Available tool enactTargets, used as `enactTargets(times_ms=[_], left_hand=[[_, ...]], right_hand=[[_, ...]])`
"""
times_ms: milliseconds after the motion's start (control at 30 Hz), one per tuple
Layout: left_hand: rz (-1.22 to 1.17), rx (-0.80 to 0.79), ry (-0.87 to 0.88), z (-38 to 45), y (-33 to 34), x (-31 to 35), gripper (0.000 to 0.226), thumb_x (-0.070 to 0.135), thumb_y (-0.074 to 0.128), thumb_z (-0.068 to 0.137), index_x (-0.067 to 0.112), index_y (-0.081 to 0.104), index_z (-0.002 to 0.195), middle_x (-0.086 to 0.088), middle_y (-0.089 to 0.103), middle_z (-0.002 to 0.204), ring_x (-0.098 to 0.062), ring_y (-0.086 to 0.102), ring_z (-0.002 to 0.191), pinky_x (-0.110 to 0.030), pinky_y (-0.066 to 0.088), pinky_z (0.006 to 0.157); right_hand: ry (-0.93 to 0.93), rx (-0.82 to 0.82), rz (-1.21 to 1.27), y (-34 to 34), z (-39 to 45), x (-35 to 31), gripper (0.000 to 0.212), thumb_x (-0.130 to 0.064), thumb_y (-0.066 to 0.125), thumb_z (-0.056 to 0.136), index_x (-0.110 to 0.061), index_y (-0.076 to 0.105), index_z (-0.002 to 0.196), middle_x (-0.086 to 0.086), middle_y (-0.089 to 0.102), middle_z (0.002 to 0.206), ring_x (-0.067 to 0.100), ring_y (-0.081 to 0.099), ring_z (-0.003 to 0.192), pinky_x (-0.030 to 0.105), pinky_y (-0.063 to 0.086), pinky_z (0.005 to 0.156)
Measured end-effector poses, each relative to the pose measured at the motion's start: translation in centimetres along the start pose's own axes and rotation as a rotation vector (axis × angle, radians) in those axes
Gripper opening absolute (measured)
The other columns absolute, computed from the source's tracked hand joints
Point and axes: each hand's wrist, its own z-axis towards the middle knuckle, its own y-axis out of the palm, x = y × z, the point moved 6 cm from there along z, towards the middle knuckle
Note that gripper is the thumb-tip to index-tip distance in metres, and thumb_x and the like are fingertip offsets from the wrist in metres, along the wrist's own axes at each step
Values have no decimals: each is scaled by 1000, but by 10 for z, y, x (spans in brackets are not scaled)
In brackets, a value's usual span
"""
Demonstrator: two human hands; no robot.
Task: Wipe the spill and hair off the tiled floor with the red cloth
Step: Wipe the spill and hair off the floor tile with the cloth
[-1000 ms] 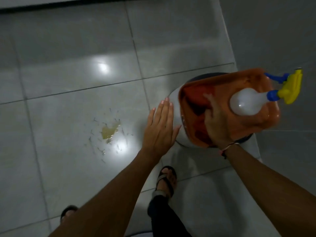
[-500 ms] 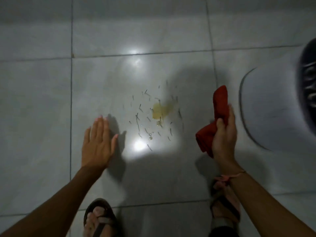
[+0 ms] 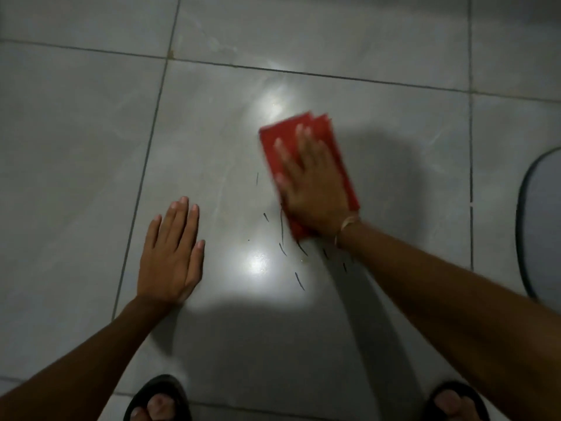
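The red cloth (image 3: 277, 138) lies folded flat on the grey tiled floor (image 3: 379, 47). My right hand (image 3: 312, 183) presses down on it with fingers spread. The yellow spill is hidden under the cloth. Several short dark hairs (image 3: 282, 247) lie scattered just below and left of the cloth. One longer hair (image 3: 299, 281) sits nearer to me. My left hand (image 3: 173, 253) rests flat on the floor to the left, fingers together, holding nothing.
A white round object with a dark rim (image 3: 543, 220) stands at the right edge. My two feet in dark sandals (image 3: 158, 399) show at the bottom edge. Bright light reflections (image 3: 258, 262) glare off the tile.
My right hand has laid the bunched cloth flat over the spill and pressed on it. The yellow puddle is out of sight. My left hand now rests on the floor.
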Motion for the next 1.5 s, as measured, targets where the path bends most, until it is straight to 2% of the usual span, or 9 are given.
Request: enactTargets(times_ms=[167,433,600,733,933,1100,1233,1433,1500], left_hand=[[17,3,20,-2,1,-4,66,34,27,106,2,23,163,-19,22,173,-33,22,160,-55,21,129],[25,-9,17,2,9,-7,68,35,28,105,6,17,165,-16,17,175,-30,16,163,-54,19,131],[41,23,30,0,10,-11,66,38,25,107,7,20,165,-16,21,174,-31,20,161,-55,22,129],[46,29,29,1,9,-8,66,37,25,107,6,19,165,-18,21,174,-32,20,161,-55,22,129],[46,23,32,1,10,-9,66,36,26,107,7,18,165,-16,20,174,-30,18,162,-53,19,130],[39,34,38,-1,11,-11,66,39,23,108,8,17,166,-15,18,175,-29,16,163,-50,16,131],[43,29,33,1,12,-11,66,40,22,108,9,15,166,-15,16,175,-28,14,163,-52,16,131],[26,5,26,3,10,-9,68,38,25,106,7,16,166,-15,15,175,-28,13,163,-52,15,132],[16,12,37,1,9,-9,68,38,25,106,7,16,166,-15,15,175,-29,13,163,-52,14,131]], right_hand=[[-363,-162,-14,19,-178,-11,64,-45,35,111,-23,18,168,16,15,177,32,12,166,48,16,135],[430,71,30,-32,-47,124,67,-45,32,112,-17,12,169,25,8,176,42,11,164,58,12,134],[-220,-61,28,22,-56,-59,64,-41,41,109,-16,25,167,22,17,176,38,11,165,53,16,135],[-453,-174,3,5,-136,10,58,-42,35,111,-20,30,165,16,26,175,32,18,164,49,21,134],[364,64,10,-35,-15,100,65,-39,37,112,-15,15,168,25,10,176,42,8,164,59,15,134],[-433,-153,64,25,-112,-69,63,-39,40,109,-17,26,166,20,19,175,36,12,165,53,15,135],[-627,-217,26,-2,-175,36,55,-39,40,110,-24,35,163,14,30,173,30,29,161,45,21,134],[275,100,-9,-28,-56,97,68,-46,32,108,-18,14,169,25,13,175,40,11,164,55,16,134],[177,81,39,-2,-60,24,69,-44,39,108,-13,22,167,27,16,174,41,13,164,56,18,134]])
